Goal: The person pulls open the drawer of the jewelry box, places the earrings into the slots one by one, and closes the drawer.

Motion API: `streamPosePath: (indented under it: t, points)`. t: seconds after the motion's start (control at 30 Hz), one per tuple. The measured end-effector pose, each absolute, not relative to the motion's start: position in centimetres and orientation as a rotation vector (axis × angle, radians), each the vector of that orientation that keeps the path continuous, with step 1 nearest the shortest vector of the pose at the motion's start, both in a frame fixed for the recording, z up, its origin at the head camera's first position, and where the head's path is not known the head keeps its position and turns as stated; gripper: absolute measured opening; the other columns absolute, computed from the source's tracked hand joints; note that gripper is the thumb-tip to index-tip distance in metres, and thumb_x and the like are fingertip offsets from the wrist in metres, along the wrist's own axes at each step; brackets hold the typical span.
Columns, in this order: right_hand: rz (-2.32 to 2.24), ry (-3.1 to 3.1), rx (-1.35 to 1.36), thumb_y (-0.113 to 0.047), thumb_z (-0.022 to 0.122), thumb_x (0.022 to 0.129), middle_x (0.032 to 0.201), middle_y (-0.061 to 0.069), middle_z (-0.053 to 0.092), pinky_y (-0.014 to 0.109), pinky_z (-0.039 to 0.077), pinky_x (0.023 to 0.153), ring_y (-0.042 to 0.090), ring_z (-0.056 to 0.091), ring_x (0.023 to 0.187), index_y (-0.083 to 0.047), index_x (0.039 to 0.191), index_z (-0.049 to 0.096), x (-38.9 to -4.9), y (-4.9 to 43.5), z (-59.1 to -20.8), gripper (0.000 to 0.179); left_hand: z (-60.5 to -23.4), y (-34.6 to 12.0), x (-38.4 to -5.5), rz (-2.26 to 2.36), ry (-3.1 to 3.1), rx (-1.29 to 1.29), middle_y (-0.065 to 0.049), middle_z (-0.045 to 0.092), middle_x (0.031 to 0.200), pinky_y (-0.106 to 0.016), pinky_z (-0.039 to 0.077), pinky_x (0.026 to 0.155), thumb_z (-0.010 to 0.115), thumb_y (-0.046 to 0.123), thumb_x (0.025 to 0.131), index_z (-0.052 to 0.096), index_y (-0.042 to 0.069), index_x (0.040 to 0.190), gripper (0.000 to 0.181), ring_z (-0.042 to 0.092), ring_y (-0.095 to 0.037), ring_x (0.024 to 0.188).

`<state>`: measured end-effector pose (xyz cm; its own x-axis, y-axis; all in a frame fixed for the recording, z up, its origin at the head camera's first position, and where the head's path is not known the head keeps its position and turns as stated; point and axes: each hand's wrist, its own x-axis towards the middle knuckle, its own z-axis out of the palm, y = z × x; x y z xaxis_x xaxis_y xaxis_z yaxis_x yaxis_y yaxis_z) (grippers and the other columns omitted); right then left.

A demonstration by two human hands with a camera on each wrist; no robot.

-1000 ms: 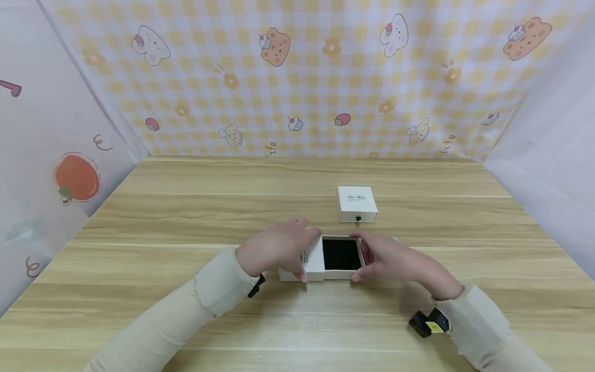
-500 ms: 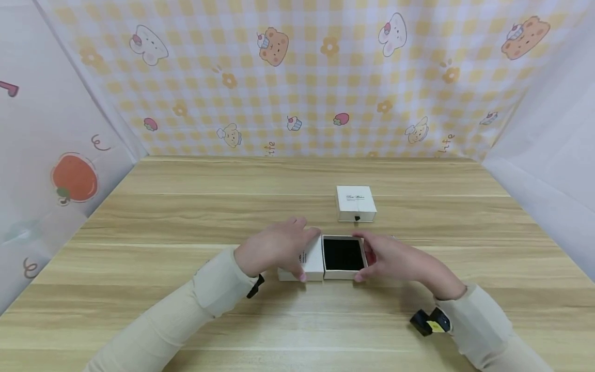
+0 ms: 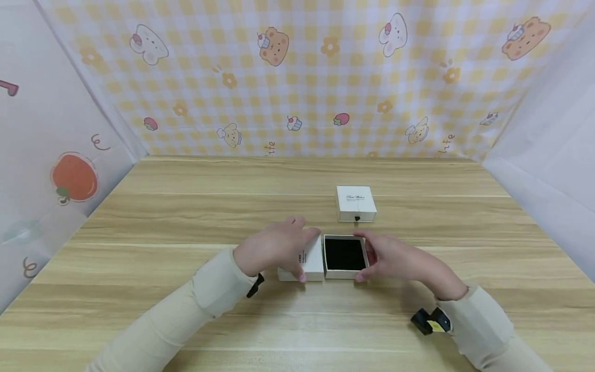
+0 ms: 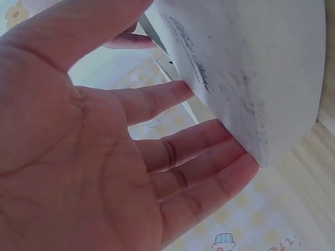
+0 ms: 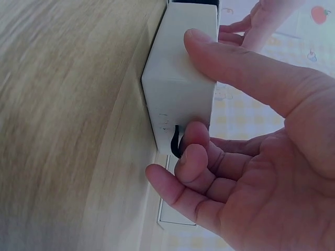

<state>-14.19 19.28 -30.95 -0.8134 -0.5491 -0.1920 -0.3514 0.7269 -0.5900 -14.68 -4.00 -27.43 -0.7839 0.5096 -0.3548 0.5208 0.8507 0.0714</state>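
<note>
My left hand (image 3: 279, 248) grips a white gift-box sleeve (image 3: 314, 264), its thumb at the near side and fingers at the far side. Dark lettering runs across the sleeve's top. Close against the sleeve's right end lies the box's white drawer (image 3: 341, 275), lined with black padding. My right hand (image 3: 395, 258) holds the drawer near its right end, thumb on the near wall and a finger on the far one. In the right wrist view, a black ribbon tab (image 5: 176, 141) sticks out of the drawer's end, beside curled fingers. The left hand covers much of the sleeve.
A second white box (image 3: 356, 203) with lettering on its lid and a small black tab stands behind the drawer. The wood-grain table (image 3: 186, 206) meets a yellow checked cloth (image 3: 307, 93) at the back, with pale cloths at both sides.
My right hand has drawn the drawer rightward out of the sleeve, so more black padding shows and a thin gap appears between the two. The left hand has stayed nearly still on the sleeve.
</note>
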Motion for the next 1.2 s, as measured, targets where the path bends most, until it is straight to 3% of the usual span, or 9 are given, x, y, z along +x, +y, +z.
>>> streamPosePath:
  t: [0.33,0.57,0.7,1.2]
  points:
    - [-0.757,2.582,-0.696,-0.024,0.079,0.072,0.068,-0.002,0.053,0.023,0.042,0.056,0.009,0.048,0.061,0.006,0.138,0.032,-14.1,19.3,-30.9,0.086,-27.3,-4.5,-14.5,0.016,2.634,0.827,-0.005,0.045,0.119,-0.030,0.042,0.085,0.080,0.041,0.068,0.032,0.017,0.145,0.093,0.040,-0.019,0.101]
    - [-0.751,2.584,-0.678,-0.024,0.080,0.071,0.068,-0.002,0.053,0.023,0.042,0.056,0.009,0.048,0.061,0.006,0.138,0.032,-14.1,19.3,-30.9,0.087,-28.1,-4.3,-14.3,0.142,2.656,0.980,-0.008,0.040,0.141,-0.034,0.034,0.106,0.071,0.045,0.078,0.029,0.008,0.145,0.088,0.037,-0.023,0.127]
    - [-0.746,2.588,-0.680,-0.025,0.080,0.072,0.069,-0.002,0.053,0.023,0.042,0.056,0.009,0.047,0.061,0.006,0.138,0.032,-14.2,19.1,-30.9,0.087,-28.6,-4.0,-14.1,0.181,2.714,1.009,-0.009,0.039,0.143,-0.037,0.030,0.109,0.067,0.047,0.081,0.033,0.007,0.144,0.082,0.035,-0.025,0.132]
    - [-0.748,2.587,-0.671,-0.026,0.080,0.072,0.068,-0.002,0.053,0.023,0.041,0.058,0.009,0.047,0.061,0.005,0.138,0.032,-14.2,19.1,-30.8,0.087,-30.1,-3.4,-13.8,0.211,2.826,1.021,-0.010,0.049,0.130,-0.040,0.040,0.101,0.064,0.053,0.080,0.047,0.002,0.132,0.075,0.043,-0.028,0.122]
